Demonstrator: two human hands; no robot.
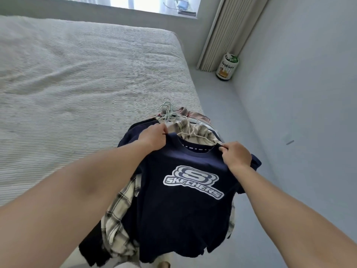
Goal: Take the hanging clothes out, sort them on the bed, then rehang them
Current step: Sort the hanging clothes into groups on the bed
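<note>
Both hands pinching navy T-shirt [185,206] shoulders, left hand [152,139], right hand [236,156], over bed [77,78]

Our left hand [154,137] and right hand [234,155] are bare, no rings or watch; both forearms are uncovered, sleeveless to the frame's edge.

From where you stand, a bed [81,74] under a ribbed off-white cover [58,122] fills the view from nine to twelve o'clock. Daylight enters through a window [123,2] at twelve o'clock, above a grey sill. At one o'clock a pleated beige curtain [228,33] drops to the pale grey floor [231,117], a printed canister [227,67], perhaps a bin, beside it. A plain grey wall [309,74] runs along three o'clock.
</note>
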